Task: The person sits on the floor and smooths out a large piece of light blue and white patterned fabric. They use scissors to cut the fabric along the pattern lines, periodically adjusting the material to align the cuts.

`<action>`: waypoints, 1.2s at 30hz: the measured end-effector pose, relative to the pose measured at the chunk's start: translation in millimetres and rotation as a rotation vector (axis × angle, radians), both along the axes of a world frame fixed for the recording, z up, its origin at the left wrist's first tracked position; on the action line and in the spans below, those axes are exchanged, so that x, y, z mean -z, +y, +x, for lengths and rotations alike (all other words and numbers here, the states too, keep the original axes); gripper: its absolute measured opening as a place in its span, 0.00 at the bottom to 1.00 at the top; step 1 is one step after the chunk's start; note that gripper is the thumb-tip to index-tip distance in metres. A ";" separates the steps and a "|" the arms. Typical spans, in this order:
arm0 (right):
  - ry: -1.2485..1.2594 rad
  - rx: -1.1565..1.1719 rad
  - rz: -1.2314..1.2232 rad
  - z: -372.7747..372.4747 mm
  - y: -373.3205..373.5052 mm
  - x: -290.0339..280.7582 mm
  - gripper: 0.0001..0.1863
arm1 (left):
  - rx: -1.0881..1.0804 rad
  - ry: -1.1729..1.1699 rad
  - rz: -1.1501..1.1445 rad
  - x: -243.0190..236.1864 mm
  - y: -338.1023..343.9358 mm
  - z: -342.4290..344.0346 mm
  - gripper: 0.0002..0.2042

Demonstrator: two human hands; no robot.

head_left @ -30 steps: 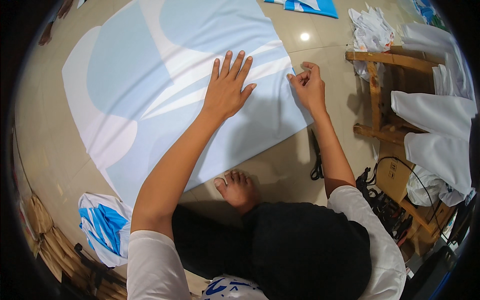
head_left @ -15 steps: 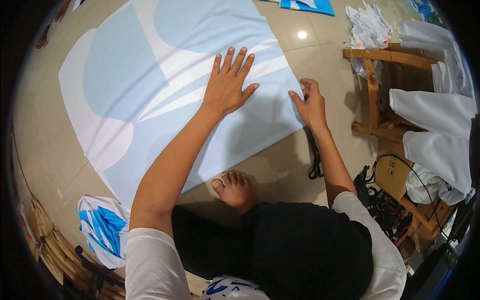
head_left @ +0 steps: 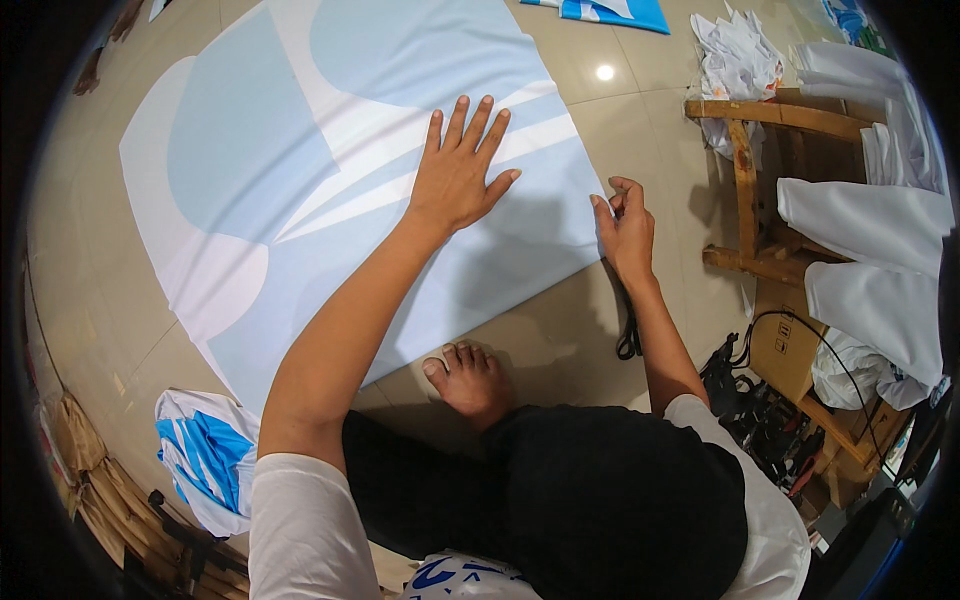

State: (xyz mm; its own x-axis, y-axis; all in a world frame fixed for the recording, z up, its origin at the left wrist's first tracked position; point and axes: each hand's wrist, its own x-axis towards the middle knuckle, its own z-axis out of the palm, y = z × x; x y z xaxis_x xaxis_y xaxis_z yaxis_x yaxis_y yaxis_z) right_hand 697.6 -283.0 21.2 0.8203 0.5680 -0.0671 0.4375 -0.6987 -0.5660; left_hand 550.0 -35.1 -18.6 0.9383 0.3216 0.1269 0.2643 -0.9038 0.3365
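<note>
A large sheet of fabric, printed pale blue and white with curved shapes, lies on the tiled floor with some wrinkles. My left hand is spread flat on it, fingers apart, across the white stripes. My right hand is beside the fabric's right edge, fingers loosely bent and thumb apart from them; nothing shows held in it. Black scissors lie on the floor beside my right forearm, partly hidden behind my hand. My bare foot is just below the fabric's lower edge.
A wooden stool with white cloth pieces stands at right, beside cardboard and black clutter. Crumpled blue-white fabric lies lower left; folded blue fabric lies at the top. Another person's hand or foot shows top left.
My right hand has moved down along the fabric's right edge, toward me. My left hand has stayed spread on the fabric, shifting only slightly.
</note>
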 end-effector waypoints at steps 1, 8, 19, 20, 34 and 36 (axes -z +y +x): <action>-0.027 -0.008 0.016 0.9 -2.5 2.4 0.20 | -0.002 -0.003 -0.003 0.0 -0.7 0.8 0.39; -0.124 -0.008 0.019 -1.1 -8.1 9.7 0.15 | -0.006 -0.011 -0.033 -0.6 -6.6 -0.7 0.38; -0.363 -0.084 0.014 -12.7 8.8 13.9 0.13 | -0.058 -0.060 -0.032 2.7 -8.5 7.3 0.36; -0.352 -0.085 0.024 -12.3 16.4 12.3 0.13 | -0.062 -0.047 -0.026 2.7 -7.5 8.0 0.36; -0.108 -0.068 0.124 80.3 157.2 32.1 0.12 | -0.210 0.001 -0.094 -7.8 -10.3 -26.4 0.36; -0.102 -0.069 0.113 85.3 159.8 35.3 0.12 | -0.224 0.008 -0.093 -8.4 -11.8 -32.0 0.36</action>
